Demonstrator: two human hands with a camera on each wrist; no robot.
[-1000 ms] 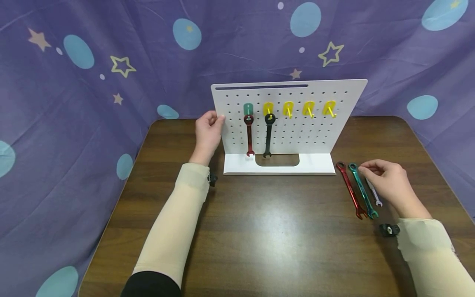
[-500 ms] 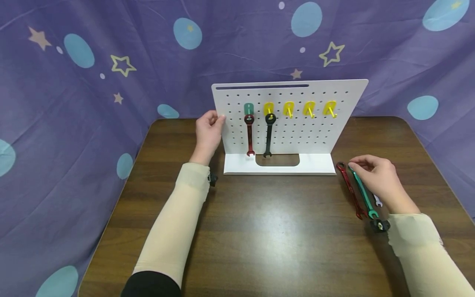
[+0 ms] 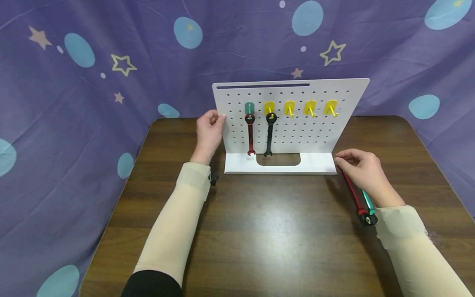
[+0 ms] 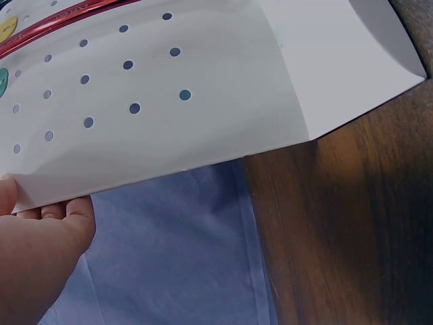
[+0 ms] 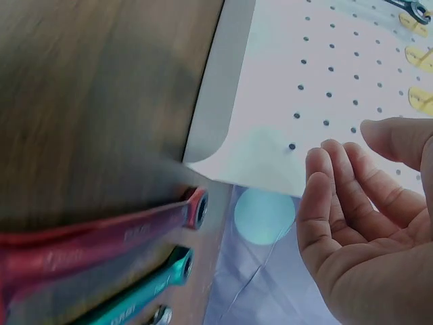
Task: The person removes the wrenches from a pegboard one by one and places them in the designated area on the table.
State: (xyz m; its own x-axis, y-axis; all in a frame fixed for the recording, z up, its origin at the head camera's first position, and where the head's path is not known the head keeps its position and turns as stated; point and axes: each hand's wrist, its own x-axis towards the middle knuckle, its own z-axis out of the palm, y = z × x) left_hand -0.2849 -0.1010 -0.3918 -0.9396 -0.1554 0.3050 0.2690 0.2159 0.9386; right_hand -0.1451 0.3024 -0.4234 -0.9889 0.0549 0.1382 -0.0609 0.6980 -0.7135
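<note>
A white pegboard (image 3: 319, 142) stands on its base. My left hand (image 3: 209, 134) pinches its left edge, thumb on the front face and fingers behind, as the left wrist view also shows. A red combination wrench (image 3: 250, 136) and a black wrench (image 3: 269, 136) hang on the board. At the board's right lie another red wrench (image 5: 101, 233), a green wrench (image 5: 135, 294) and a silver wrench (image 5: 161, 315), mostly hidden. Over the red one's ring end is my right hand (image 3: 365, 173). Its fingers bend loosely with the thumb apart, nothing between them in the right wrist view.
A green hook (image 3: 249, 108) bears the hung red wrench; yellow hooks, one of them a bare yellow hook (image 3: 289, 109), line up to its right. The wooden table (image 3: 259, 231) runs back to a purple patterned curtain (image 3: 241, 45).
My right hand has moved left, from beside the silver wrench, across the green one, to above the red wrench's ring end. The left hand keeps its hold on the board.
</note>
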